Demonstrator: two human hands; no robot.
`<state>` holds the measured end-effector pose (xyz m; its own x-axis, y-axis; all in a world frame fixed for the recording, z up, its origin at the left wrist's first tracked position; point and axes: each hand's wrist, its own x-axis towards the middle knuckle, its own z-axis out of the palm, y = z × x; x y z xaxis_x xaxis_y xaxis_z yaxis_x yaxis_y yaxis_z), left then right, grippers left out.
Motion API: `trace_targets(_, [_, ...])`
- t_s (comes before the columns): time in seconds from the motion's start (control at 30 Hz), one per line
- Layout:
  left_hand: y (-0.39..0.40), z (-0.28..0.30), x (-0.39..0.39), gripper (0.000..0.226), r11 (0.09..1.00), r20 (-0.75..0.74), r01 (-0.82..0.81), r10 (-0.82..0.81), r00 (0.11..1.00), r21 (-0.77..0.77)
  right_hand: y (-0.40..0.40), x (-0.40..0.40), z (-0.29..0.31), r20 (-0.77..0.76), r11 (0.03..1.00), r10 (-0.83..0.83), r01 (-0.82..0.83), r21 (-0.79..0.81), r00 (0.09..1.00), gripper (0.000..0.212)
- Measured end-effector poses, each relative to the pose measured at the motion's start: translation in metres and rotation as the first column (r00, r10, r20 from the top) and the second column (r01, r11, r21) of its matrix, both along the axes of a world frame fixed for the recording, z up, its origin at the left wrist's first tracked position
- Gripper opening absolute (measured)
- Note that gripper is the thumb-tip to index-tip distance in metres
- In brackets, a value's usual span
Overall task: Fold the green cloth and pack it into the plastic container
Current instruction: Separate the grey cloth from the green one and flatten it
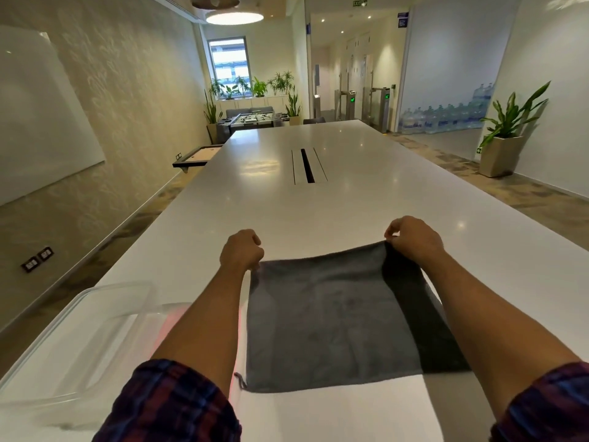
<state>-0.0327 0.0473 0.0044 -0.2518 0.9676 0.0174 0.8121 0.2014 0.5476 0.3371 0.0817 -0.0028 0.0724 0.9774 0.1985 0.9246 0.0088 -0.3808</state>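
The cloth (322, 323) looks dark grey-green and lies spread flat on the white table (318, 205), close to the near edge. My left hand (241, 250) pinches its far left corner. My right hand (414, 239) pinches the far right corner and lifts it slightly off the table, so the right edge curls up and casts a dark shadow. A clear plastic container (79, 339) stands open at the near left, beside my left forearm, with nothing visible inside.
The long white table runs far ahead, with a cable slot (307, 165) in its middle. A low black-framed board (197, 157) sits past the left edge. A potted plant (503, 148) stands on the floor to the right.
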Motion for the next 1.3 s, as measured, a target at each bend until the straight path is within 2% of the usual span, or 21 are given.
trace_targets(0.07, [-0.006, -0.008, 0.008, 0.031, 0.997, -0.065, 0.015, -0.010, 0.998, 0.079, -0.003, -0.007, -0.011, 0.243, 0.993, -0.001, -0.028, 0.113, 0.970, 0.030])
trace_targets(0.1, [-0.009, -0.011, 0.013, 0.026, 0.992, -0.103, 0.048, -0.036, 0.994, 0.113, -0.005, -0.013, -0.015, 0.272, 0.984, 0.036, -0.082, 0.161, 0.962, 0.034])
trace_targets(0.17, [-0.013, -0.020, 0.024, 0.017, 0.978, -0.168, 0.141, -0.114, 0.979, 0.156, -0.010, -0.028, -0.019, 0.169, 0.959, 0.232, -0.254, 0.123, 0.958, 0.031])
trace_targets(0.27, [-0.020, -0.033, 0.046, 0.019, 0.952, -0.233, 0.268, -0.229, 0.945, 0.151, -0.020, -0.054, -0.028, -0.039, 0.849, 0.521, -0.522, -0.079, 0.853, 0.028])
trace_targets(0.37, [-0.028, -0.050, 0.071, 0.023, 0.933, -0.278, 0.334, -0.289, 0.916, 0.133, -0.028, -0.072, -0.045, -0.137, 0.782, 0.585, -0.601, -0.167, 0.800, 0.037])
trace_targets(0.47, [-0.030, -0.072, 0.086, 0.044, 0.915, -0.205, 0.401, -0.399, 0.894, -0.033, -0.032, -0.079, -0.064, -0.069, 0.760, 0.614, -0.612, -0.221, 0.787, 0.054])
trace_targets(0.53, [-0.032, -0.085, 0.086, 0.072, 0.894, -0.239, 0.425, -0.448, 0.862, -0.140, -0.033, -0.077, -0.077, 0.007, 0.758, 0.623, -0.601, -0.252, 0.782, 0.066])
trace_targets(0.57, [-0.033, -0.090, 0.084, 0.077, 0.892, -0.271, 0.429, -0.451, 0.850, -0.139, -0.032, -0.074, -0.082, 0.052, 0.771, 0.613, -0.583, -0.254, 0.788, 0.068])
trace_targets(0.7, [-0.036, -0.101, 0.074, 0.081, 0.905, -0.318, 0.422, -0.418, 0.851, -0.061, -0.030, -0.053, -0.092, 0.140, 0.861, 0.486, -0.445, -0.245, 0.863, 0.069])
trace_targets(0.83, [-0.037, -0.104, 0.065, 0.089, 0.921, -0.314, 0.387, -0.381, 0.870, -0.045, -0.028, -0.020, -0.095, 0.136, 0.941, 0.293, -0.259, -0.218, 0.947, 0.075])
trace_targets(0.97, [-0.038, -0.103, 0.058, 0.097, 0.926, -0.307, 0.374, -0.369, 0.877, -0.046, -0.032, 0.009, -0.096, 0.152, 0.972, 0.132, -0.098, -0.215, 0.980, 0.082])
trace_targets(1.17, [-0.044, -0.103, 0.049, 0.108, 0.952, -0.312, 0.295, -0.305, 0.900, -0.081, -0.040, 0.019, -0.095, 0.152, 0.971, 0.105, -0.069, -0.228, 0.983, 0.082])
trace_targets(1.3, [-0.048, -0.102, 0.052, 0.105, 0.963, -0.350, 0.246, -0.269, 0.897, -0.111, -0.043, 0.010, -0.090, 0.239, 0.979, 0.086, -0.038, -0.198, 0.967, 0.077])
